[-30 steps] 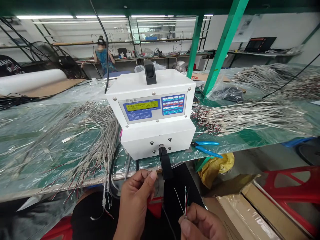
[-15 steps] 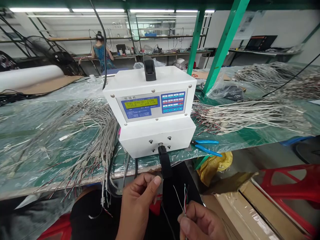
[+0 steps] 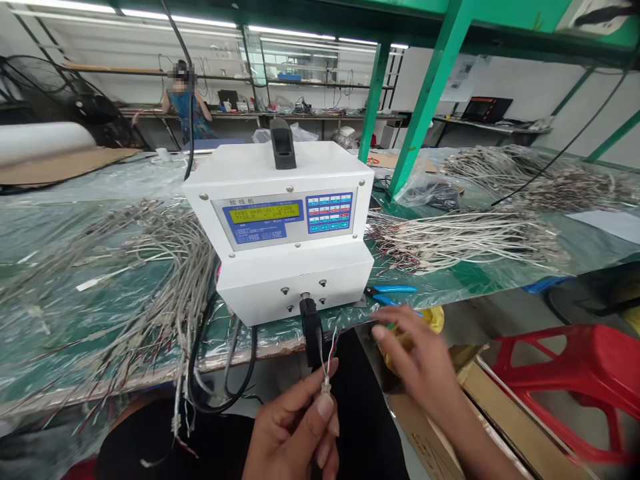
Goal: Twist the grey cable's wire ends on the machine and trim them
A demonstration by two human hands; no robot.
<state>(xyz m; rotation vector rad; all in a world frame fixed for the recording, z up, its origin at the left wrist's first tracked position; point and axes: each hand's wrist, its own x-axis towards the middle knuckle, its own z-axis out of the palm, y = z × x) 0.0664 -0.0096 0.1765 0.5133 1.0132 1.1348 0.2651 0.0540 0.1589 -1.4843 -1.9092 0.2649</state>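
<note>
The left hand (image 3: 295, 433) pinched a cable end (image 3: 326, 383) in a narrow grip, its stripped wires fanning upward just below the machine's black clamp (image 3: 313, 330). The right hand (image 3: 417, 353) hovered open-fingered near blue cutters (image 3: 393, 293) on the bench (image 3: 475, 277).

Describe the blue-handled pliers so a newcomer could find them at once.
Start at the white machine in the middle of the green bench. Just off its lower right corner, near the bench edge and above the right hand, lie the pliers. Their bright blue handles set them apart from the grey wire bundles around them.
</note>
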